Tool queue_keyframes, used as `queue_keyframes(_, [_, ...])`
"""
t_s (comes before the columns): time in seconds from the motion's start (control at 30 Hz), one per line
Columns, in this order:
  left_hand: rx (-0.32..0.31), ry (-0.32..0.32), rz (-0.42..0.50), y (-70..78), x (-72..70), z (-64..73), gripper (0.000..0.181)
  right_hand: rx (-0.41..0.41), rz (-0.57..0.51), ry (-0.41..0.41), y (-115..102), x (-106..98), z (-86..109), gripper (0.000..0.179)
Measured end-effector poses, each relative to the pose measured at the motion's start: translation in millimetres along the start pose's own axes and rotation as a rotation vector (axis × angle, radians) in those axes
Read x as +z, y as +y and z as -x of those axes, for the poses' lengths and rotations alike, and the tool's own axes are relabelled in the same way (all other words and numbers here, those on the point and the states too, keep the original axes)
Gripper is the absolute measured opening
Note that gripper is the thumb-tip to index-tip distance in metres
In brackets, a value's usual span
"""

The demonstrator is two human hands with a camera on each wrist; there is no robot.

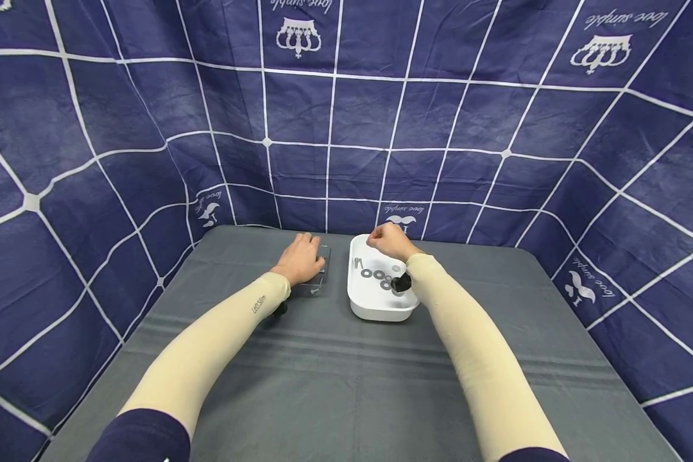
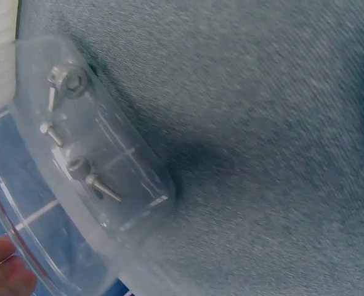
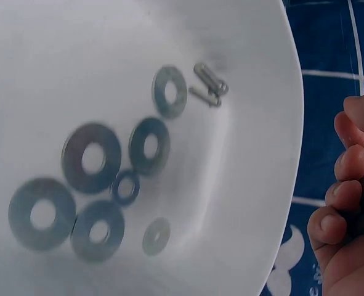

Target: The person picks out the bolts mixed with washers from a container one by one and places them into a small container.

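Note:
My left hand [image 1: 301, 258] lies over a clear plastic box [image 1: 325, 277], its fingers loosely bent; in the left wrist view its fingertips are beside the box's rim. Several small bolts [image 2: 105, 187] and a washer-like ring [image 2: 82, 82] show through the clear wall. My right hand [image 1: 394, 242] is above the far end of a white tray [image 1: 381, 314]. Its fingers are curled and the thumb meets the index finger; I see nothing between them. Inside the tray lie several flat grey washers [image 3: 72, 163] of different sizes and some small bolts [image 3: 209, 80].
A grey cloth [image 1: 335, 385] covers the table. Blue curtains [image 1: 358, 115] with white grid lines stand along the back and both sides. The clear box sits to the left of the white tray, with a narrow gap between them.

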State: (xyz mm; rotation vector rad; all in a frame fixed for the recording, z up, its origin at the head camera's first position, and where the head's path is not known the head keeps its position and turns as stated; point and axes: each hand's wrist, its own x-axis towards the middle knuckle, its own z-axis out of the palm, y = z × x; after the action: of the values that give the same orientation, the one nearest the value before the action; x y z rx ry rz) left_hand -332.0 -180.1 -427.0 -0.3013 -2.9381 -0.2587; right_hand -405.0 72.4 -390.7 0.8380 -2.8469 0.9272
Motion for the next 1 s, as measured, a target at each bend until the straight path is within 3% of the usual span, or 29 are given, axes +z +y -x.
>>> queue_keyframes(0.4, [0.005,-0.012,0.064,27.0,0.2,-6.4,0.059,0.069,0.005,0.015,24,-9,15.2,0.015])
queue_keyframes(0.63, [0.011,-0.015,0.156,43.8,-3.4,-13.4,0.058,0.089,0.006,0.029,33,-14,21.4,0.016])
queue_keyframes(1.0, [0.038,-0.040,0.167,66.8,2.6,-20.0,0.059,0.127,-0.003,0.044,38,-21,31.0,0.017])
